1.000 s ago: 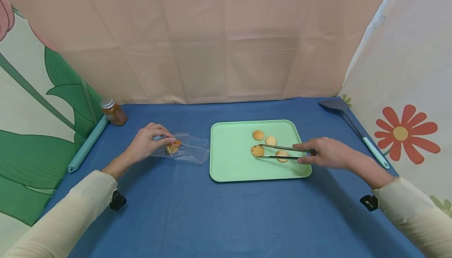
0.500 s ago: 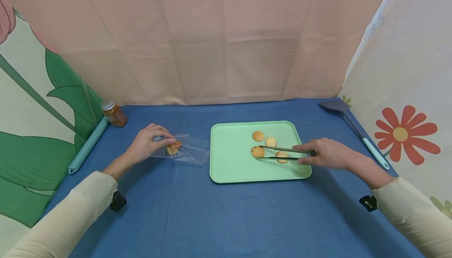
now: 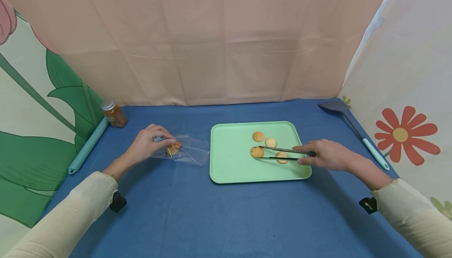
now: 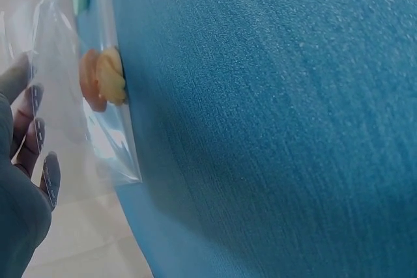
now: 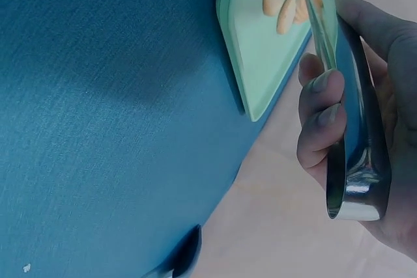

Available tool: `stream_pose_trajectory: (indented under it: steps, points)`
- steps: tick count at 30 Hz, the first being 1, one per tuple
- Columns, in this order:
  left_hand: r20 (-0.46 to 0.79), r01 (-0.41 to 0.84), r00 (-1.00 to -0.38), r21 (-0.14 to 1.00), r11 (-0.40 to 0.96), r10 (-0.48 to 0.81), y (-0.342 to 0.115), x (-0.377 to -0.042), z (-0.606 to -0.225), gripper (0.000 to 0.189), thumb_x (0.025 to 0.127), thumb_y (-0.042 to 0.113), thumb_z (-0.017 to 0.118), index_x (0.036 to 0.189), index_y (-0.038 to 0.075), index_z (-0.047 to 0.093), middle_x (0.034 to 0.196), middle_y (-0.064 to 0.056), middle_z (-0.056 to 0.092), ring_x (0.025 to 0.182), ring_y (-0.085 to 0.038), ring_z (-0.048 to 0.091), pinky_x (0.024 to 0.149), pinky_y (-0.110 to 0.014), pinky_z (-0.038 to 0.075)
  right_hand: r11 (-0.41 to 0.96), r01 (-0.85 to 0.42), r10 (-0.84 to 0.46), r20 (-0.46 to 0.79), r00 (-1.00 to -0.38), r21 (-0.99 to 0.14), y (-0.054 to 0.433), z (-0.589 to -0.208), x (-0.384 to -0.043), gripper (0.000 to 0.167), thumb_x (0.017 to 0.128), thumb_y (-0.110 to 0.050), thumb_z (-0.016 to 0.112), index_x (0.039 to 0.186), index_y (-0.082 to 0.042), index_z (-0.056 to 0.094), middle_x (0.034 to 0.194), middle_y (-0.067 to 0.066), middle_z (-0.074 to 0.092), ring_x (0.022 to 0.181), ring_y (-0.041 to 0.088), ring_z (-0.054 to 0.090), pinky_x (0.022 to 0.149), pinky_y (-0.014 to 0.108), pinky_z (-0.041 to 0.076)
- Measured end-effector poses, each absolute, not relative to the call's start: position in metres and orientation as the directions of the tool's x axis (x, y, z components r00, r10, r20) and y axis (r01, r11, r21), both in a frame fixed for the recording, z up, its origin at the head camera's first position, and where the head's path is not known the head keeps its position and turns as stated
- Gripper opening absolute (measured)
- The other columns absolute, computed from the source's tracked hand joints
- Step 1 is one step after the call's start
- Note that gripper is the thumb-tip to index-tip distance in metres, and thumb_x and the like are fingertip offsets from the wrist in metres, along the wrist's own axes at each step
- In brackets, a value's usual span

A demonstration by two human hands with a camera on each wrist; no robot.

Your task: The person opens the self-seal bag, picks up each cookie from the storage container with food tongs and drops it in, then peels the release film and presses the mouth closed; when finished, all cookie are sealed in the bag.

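My left hand [image 3: 150,142] pinches the upper side of a clear plastic bag [image 3: 195,150] that lies on the blue cloth. Inside the bag sit cookies [image 4: 107,79], two showing side by side in the left wrist view. My right hand [image 3: 326,154] grips metal tongs [image 5: 358,187], thumb on one arm and curled fingers on the other. The tong tips stand on either side of a speckled cookie [image 3: 257,152] on the light green tray [image 3: 229,167]. Close by lie a swirled cookie [image 3: 258,136], a plain round cookie [image 3: 270,142] and another round cookie [image 3: 281,156] partly under the tongs.
A jar with a silver lid [image 3: 114,114] stands at the back left, near a rolled teal mat [image 3: 88,146]. A dark spatula with a pale blue handle [image 3: 374,152] lies along the right edge. Cloth walls border the table at the back and sides.
The tong tips and the speckled cookie shift very slightly left. The left hand and the bag stay in place.
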State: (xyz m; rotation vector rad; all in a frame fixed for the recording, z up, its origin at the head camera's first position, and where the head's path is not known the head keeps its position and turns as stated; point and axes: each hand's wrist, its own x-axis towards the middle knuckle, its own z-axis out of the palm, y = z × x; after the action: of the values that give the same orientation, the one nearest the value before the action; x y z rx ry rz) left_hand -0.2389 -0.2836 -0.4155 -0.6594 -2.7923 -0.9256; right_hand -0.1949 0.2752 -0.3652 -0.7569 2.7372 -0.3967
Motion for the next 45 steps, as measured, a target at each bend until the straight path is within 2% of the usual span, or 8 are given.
stream_pose_trajectory:
  steps: [7, 14, 18, 25, 34, 37, 40, 45]
  points:
    - [0.249, 0.444, -0.896, 0.543, 0.713, 0.369, -0.284, -0.239, -0.414, 0.013, 0.094, 0.032, 0.07, 0.099, 0.024, 0.08, 0.104, 0.002, 0.07, 0.101, -0.017, 0.053, 0.083, -0.051, 0.044, 0.804, -0.475, -0.553, -0.157, -0.818, -0.358, 0.274, -0.361, -0.195, 0.051, 0.095, -0.047, 0.066, 0.137, -0.019, 0.064, 0.119, 0.006, 0.071, 0.078, 0.003, 0.056, 0.062, 0.026, 0.043]
    - [0.257, 0.457, -0.889, 0.547, 0.701, 0.379, -0.284, -0.239, -0.414, 0.013, 0.094, 0.031, 0.071, 0.099, 0.023, 0.08, 0.104, 0.002, 0.07, 0.101, -0.015, 0.052, 0.083, -0.051, 0.044, 0.793, -0.48, -0.56, -0.14, -0.816, -0.376, 0.265, -0.356, -0.199, 0.051, 0.095, -0.046, 0.067, 0.138, -0.02, 0.063, 0.108, -0.004, 0.071, 0.071, 0.003, 0.054, 0.061, 0.024, 0.043]
    - [0.263, 0.462, -0.887, 0.543, 0.701, 0.38, -0.284, -0.24, -0.415, 0.012, 0.094, 0.031, 0.072, 0.098, 0.024, 0.08, 0.103, 0.003, 0.07, 0.099, -0.015, 0.053, 0.082, -0.05, 0.044, 0.778, -0.496, -0.58, -0.136, -0.803, -0.386, 0.255, -0.352, -0.201, 0.051, 0.095, -0.046, 0.066, 0.139, -0.02, 0.062, 0.104, -0.006, 0.069, 0.075, 0.005, 0.054, 0.063, 0.025, 0.043]
    - [0.261, 0.458, -0.889, 0.54, 0.706, 0.377, -0.283, -0.24, -0.414, 0.012, 0.094, 0.032, 0.071, 0.099, 0.024, 0.08, 0.101, 0.004, 0.071, 0.099, -0.017, 0.054, 0.081, -0.05, 0.045, 0.746, -0.541, -0.624, -0.125, -0.771, -0.387, 0.23, -0.35, -0.205, 0.051, 0.096, -0.042, 0.067, 0.141, -0.021, 0.06, 0.118, 0.0, 0.071, 0.082, 0.004, 0.058, 0.071, 0.027, 0.047]
    - [0.26, 0.442, -0.897, 0.55, 0.709, 0.357, -0.28, -0.241, -0.413, 0.013, 0.094, 0.032, 0.071, 0.1, 0.025, 0.081, 0.1, 0.005, 0.071, 0.099, -0.016, 0.054, 0.08, -0.046, 0.045, 0.685, -0.627, -0.7, -0.095, -0.708, -0.372, 0.193, -0.35, -0.215, 0.047, 0.096, -0.041, 0.067, 0.139, -0.023, 0.062, 0.107, -0.007, 0.07, 0.082, 0.002, 0.059, 0.074, 0.029, 0.048]
    - [0.26, 0.438, -0.899, 0.552, 0.71, 0.353, -0.28, -0.24, -0.413, 0.013, 0.094, 0.033, 0.071, 0.099, 0.025, 0.08, 0.1, 0.004, 0.071, 0.099, -0.016, 0.053, 0.081, -0.048, 0.045, 0.67, -0.637, -0.714, -0.097, -0.693, -0.38, 0.182, -0.35, -0.219, 0.047, 0.097, -0.042, 0.066, 0.139, -0.022, 0.062, 0.109, -0.004, 0.071, 0.083, 0.003, 0.06, 0.075, 0.03, 0.049]
    - [0.26, 0.44, -0.898, 0.55, 0.709, 0.356, -0.28, -0.24, -0.414, 0.014, 0.094, 0.033, 0.071, 0.099, 0.024, 0.08, 0.1, 0.003, 0.071, 0.099, -0.016, 0.053, 0.082, -0.05, 0.044, 0.663, -0.638, -0.721, -0.102, -0.686, -0.391, 0.17, -0.352, -0.222, 0.047, 0.097, -0.041, 0.066, 0.139, -0.022, 0.062, 0.117, 0.0, 0.072, 0.088, 0.004, 0.061, 0.079, 0.031, 0.05]
    - [0.253, 0.431, -0.902, 0.555, 0.711, 0.349, -0.28, -0.239, -0.415, 0.014, 0.094, 0.033, 0.071, 0.099, 0.024, 0.08, 0.1, 0.004, 0.071, 0.099, -0.015, 0.052, 0.082, -0.05, 0.045, 0.673, -0.63, -0.717, -0.132, -0.685, -0.387, 0.153, -0.355, -0.227, 0.047, 0.097, -0.042, 0.065, 0.14, -0.022, 0.062, 0.112, -0.004, 0.07, 0.083, 0.004, 0.06, 0.077, 0.032, 0.049]
